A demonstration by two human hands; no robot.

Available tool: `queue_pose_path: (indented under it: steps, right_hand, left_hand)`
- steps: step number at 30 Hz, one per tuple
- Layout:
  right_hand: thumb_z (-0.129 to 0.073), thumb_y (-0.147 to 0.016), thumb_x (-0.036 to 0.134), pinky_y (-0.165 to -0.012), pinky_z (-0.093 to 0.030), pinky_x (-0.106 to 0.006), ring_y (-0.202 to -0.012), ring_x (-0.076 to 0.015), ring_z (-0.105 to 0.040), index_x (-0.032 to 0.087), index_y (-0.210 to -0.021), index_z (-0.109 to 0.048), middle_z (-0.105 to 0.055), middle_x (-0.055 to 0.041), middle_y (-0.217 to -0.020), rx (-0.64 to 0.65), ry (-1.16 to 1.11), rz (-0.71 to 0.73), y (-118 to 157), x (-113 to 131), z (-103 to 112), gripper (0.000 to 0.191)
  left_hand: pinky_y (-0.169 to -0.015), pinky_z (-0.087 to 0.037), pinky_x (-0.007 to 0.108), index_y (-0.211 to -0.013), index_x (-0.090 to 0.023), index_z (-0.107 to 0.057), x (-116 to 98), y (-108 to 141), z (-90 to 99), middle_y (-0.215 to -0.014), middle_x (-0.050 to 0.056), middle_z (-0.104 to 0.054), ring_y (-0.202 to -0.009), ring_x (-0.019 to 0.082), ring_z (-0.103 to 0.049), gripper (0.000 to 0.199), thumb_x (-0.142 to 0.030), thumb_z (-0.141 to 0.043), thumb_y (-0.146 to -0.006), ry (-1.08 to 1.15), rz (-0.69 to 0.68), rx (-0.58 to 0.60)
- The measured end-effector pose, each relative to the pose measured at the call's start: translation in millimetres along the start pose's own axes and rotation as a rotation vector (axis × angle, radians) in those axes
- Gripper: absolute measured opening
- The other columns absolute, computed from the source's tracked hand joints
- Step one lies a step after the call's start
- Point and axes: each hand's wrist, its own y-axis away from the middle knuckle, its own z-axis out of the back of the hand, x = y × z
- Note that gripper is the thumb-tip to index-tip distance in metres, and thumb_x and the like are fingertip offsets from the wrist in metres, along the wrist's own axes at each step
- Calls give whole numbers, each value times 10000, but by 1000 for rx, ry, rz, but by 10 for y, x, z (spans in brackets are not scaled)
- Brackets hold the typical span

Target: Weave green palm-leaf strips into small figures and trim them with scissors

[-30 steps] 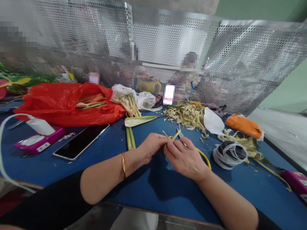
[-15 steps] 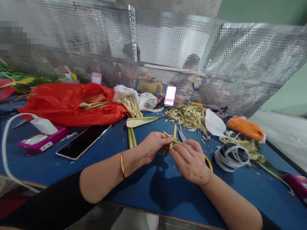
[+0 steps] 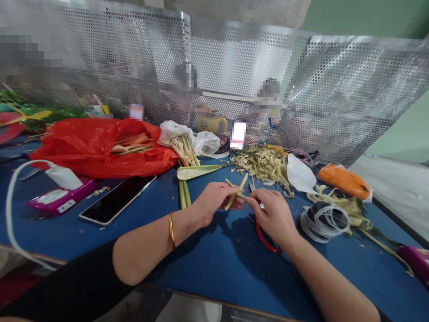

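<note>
My left hand [image 3: 219, 199] pinches a small knot of crossed pale green leaf strips [image 3: 240, 192] between thumb and fingers, above the blue table. At the right end of the strips, my right hand [image 3: 273, 214] is closed with thumb and forefinger on a strip's tip. Under that hand are scissors with a red handle [image 3: 264, 239]; part of the blade and pivot shows past the fingers, and they seem to lie on the table. Long green husk pieces [image 3: 199, 171] rest beyond my left wrist.
Leaf scraps [image 3: 264, 165] are heaped behind my hands. A spool of white cord [image 3: 324, 221] and an orange packet [image 3: 343, 180] sit on the right. Leftward are a phone [image 3: 117, 200], a purple power strip [image 3: 63, 195] and a red bag [image 3: 80, 147]. A perforated metal screen [image 3: 234, 58] stands behind.
My right hand has shifted right and turned, uncovering the red scissor handle. The crossed strips have tilted in my left hand, which has barely moved.
</note>
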Motion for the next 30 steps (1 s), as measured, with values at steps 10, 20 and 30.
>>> queue_pose_path:
  steps: [10,20,30]
  right_hand:
    - [-450,-853,204,-615,-338,-252,-552,-112,-385,204,-535,-366,-400,40,-543,39,-372,16,12,132,12,330]
    - [-489,-860,495,-540,-373,-241,-560,-122,-462,176,-631,-584,-513,11,-572,79,-713,-434,-34,8,-24,403]
    - [-691,-706,458,-452,-298,-222,-431,-91,-407,184,-638,-565,-517,53,-461,-68,-886,-588,-35,7,-89,310]
  left_hand:
    - [-510,-456,215,-717,-103,-657,71,-39,-17,-550,1,-601,-449,77,-539,200,-272,-756,-681,-76,-28,-26]
    - [-559,-481,246,-759,-135,-668,41,-36,30,-569,-16,-578,-490,93,-551,285,-395,-745,-669,-134,-28,73]
    - [-506,-395,223,-653,-142,-632,101,-2,-37,-489,-37,-510,-448,84,-484,280,-407,-725,-669,-289,-51,158]
